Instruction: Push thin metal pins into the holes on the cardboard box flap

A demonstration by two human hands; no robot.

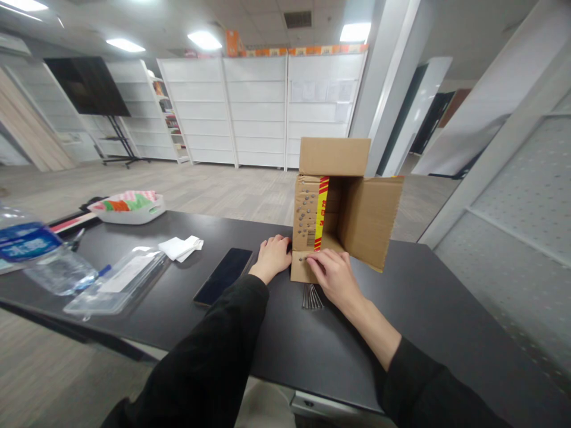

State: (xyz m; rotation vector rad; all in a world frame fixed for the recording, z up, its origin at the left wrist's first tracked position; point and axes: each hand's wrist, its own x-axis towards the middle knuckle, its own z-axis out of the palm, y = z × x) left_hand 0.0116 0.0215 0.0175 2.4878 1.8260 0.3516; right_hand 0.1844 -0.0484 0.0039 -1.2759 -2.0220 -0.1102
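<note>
An open cardboard box [304, 238] lies on its side on the dark table, its flaps spread. Several round nail heads dot its left front flap beside a yellow and red tape strip. At the lower flap, my right hand [333, 276] has its fingertips pinched near one nail head; what is between them is too small to make out. My left hand [273, 255] rests at the box's left side with bent fingers, the tips partly hidden. Several loose nails [311, 297] lie fanned out on the table just below the box.
Left of my left hand lies a black phone [223, 276]. Farther left are white tissues [181, 247], a clear plastic case [122, 279], a water bottle [49, 252] and a white basket [129, 214]. The table's edge [312, 395] runs close to my body.
</note>
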